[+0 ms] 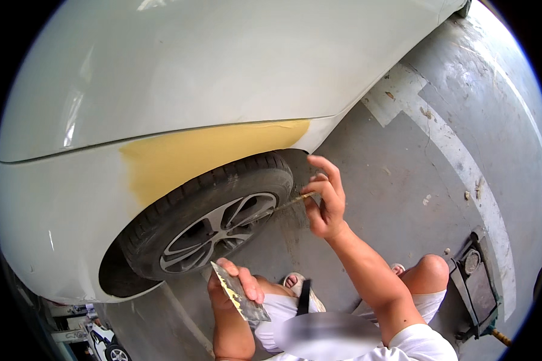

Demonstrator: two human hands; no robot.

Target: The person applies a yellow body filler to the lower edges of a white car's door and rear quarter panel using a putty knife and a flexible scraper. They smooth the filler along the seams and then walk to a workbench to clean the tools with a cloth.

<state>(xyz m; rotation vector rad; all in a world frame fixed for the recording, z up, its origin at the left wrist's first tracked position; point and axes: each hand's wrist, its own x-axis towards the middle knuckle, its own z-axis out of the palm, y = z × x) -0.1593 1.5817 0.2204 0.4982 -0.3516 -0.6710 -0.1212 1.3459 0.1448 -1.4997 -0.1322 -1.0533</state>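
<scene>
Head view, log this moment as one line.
Left hand: holding yellow-smeared plate | Right hand: holding thin tool | Car: yellow patch above wheel

The scuffed grey floor (pixel 373 156) carries a worn pale band (pixel 494 231) curving along its right side; debris crumbs (pixel 427 113) lie on the band; a dark-framed piece of equipment (pixel 480 296) sits near the floor's lower right corner.

The right hand (pixel 327 207) has open room on its right, over the gray floor (pixel 397 192). Just left of it, the wheel (pixel 218 233) is in the way. Ahead of the left hand (pixel 244 281), the wheel and then the white car (pixel 205 72) block the path.
</scene>
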